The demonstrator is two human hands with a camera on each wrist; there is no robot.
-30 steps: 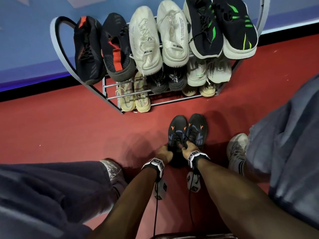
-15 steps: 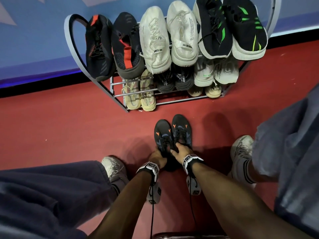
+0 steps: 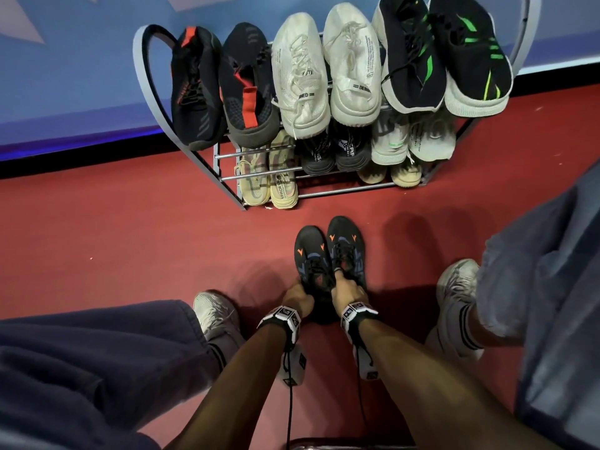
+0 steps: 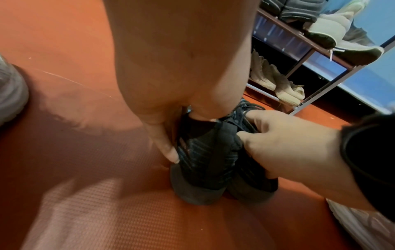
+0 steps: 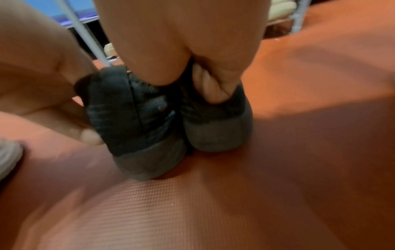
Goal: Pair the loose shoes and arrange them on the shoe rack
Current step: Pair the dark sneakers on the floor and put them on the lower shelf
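Two black shoes with orange marks stand side by side on the red floor, toes toward the shoe rack (image 3: 143, 69). My left hand (image 3: 297, 298) grips the left black shoe (image 3: 310, 254) at its heel collar, thumb (image 4: 166, 148) outside and fingers inside. My right hand (image 3: 347, 292) grips the right black shoe (image 3: 345, 241) the same way, with its fingers (image 5: 211, 91) curled into the collar. In the wrist views both heels (image 5: 145, 160) sit at the floor, almost touching each other.
The rack holds pairs on three tiers: black-red, white and black-green on top (image 3: 352, 66), black and pale green below, tan pairs (image 3: 269, 183) lowest. My own white sneakers (image 3: 214, 313) (image 3: 457, 284) and trouser legs flank the hands. A blue wall stands behind the rack.
Both hands have slid the black pair leftward in front of the rack and turned the toes slightly left. The grip on each shoe is unchanged.
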